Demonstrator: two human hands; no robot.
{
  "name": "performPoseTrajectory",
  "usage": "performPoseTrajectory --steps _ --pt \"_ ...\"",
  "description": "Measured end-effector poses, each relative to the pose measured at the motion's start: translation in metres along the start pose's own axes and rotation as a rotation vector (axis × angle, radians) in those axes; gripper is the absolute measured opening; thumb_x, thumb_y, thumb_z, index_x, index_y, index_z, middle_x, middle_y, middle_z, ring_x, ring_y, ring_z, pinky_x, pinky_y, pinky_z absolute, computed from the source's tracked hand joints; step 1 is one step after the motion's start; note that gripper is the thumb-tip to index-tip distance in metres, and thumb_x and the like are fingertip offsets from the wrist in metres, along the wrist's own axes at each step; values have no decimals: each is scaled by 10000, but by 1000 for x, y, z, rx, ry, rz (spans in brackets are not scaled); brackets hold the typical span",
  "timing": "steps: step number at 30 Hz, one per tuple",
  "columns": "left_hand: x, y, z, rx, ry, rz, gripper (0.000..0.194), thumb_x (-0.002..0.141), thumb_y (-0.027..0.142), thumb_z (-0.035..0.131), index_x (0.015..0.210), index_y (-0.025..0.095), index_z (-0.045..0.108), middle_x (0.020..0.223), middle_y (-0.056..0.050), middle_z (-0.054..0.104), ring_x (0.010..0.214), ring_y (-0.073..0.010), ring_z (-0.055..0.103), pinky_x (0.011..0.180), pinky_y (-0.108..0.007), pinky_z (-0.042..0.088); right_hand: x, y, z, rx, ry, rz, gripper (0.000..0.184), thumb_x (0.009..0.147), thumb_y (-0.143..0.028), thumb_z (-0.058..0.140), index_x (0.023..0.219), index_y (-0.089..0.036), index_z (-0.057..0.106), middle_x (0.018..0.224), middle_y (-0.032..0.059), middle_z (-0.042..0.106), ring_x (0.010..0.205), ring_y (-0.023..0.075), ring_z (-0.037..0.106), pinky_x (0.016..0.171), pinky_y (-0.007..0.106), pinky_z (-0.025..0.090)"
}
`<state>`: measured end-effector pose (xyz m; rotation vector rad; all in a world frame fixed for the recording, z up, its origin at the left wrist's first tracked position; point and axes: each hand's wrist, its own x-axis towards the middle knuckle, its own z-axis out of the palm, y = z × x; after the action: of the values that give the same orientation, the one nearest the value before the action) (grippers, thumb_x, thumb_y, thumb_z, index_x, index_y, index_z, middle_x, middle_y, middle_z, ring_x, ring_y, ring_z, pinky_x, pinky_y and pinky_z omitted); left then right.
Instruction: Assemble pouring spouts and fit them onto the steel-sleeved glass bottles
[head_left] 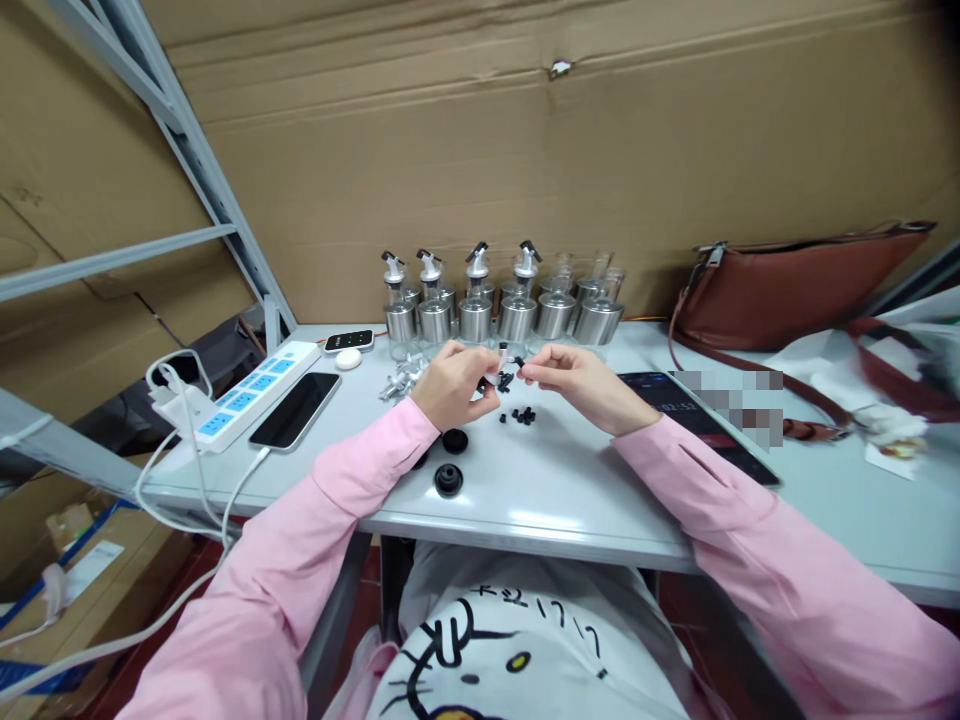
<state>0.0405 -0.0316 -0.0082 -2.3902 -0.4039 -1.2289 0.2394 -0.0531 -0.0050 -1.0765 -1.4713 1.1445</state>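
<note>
My left hand (pixel 459 385) is closed around a small pale-silver pourer spout, most of it hidden by the fingers. Close beside it, my right hand (pixel 566 378) pinches a small black piece (pixel 518 362) between thumb and fingertips. Under the hands lie slim black pieces (pixel 505 382), and nearer me is a cluster of short black plugs (pixel 523 415). Several silver spout parts (pixel 401 378) are heaped left of my left hand. Round black stoppers (pixel 448 480) lie closer to the table's front edge, one partly covered by my left forearm.
Steel-and-glass bottles (pixel 475 320) stand in rows along the cardboard; several carry pourers with black flip tips, others have bare necks. At left are a power strip (pixel 259 395) and a charging phone (pixel 296 410). A tablet (pixel 697 425) and a brown bag (pixel 795 290) lie right.
</note>
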Motion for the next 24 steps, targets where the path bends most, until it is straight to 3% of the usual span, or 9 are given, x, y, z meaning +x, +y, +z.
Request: performPoseTrajectory --steps 3,6,17,24 --pt "-1 0 2 -6 17 3 273 692 133 440 960 165 397 722 8 596 555 -127 514 669 -298 439 -4 -6 5 284 3 2 296 543 -336 821 640 -179 589 641 -37 597 591 78 493 619 247 379" --pt "-2 1 2 -49 7 9 257 694 145 439 944 173 385 699 10 579 538 -126 491 623 -289 450 -6 -8 9 397 41 -31 294 507 -307 849 622 -184 608 630 -37 602 599 75 498 628 247 388" --pt "-5 1 2 -77 -81 0 318 707 158 446 1017 173 379 749 2 615 557 -137 535 623 -303 470 -7 -4 17 358 95 -48 315 462 -322 866 584 -183 611 583 -42 596 574 77 492 601 256 377" --pt "-4 2 1 -51 -133 -24 606 709 148 455 1287 144 273 906 -19 673 646 -141 589 730 -310 466 -7 -4 18 334 74 -38 314 461 -310 865 582 -179 606 586 -42 604 582 79 499 609 255 370"
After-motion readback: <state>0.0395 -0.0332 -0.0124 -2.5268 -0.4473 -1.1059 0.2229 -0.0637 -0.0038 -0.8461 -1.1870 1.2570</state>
